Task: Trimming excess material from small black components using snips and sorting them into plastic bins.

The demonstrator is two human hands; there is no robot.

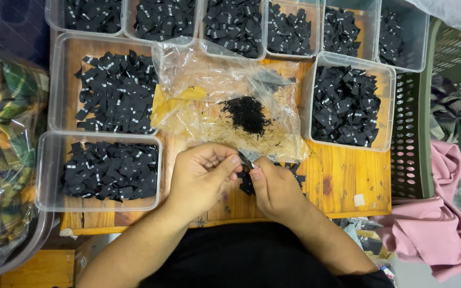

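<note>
Above the wooden desk [348,181], both hands, left hand [201,178] and right hand [276,189], are pinching one small black label [245,160] between fingertips, best kept taut and close.

Count: 9 clear plastic bins [60,80] w/ black labels, 6 in top row, 2 left, 1 right. 1 clear plastic bag [214,80], 1 pile of black scraps [247,113]. 2 hands, left [201,178], right [276,189]. 1 pink cloth [433,234].

A varnished wooden table [348,176] stands beside a green perforated plastic crate [417,133], evenly lit from above.
</note>
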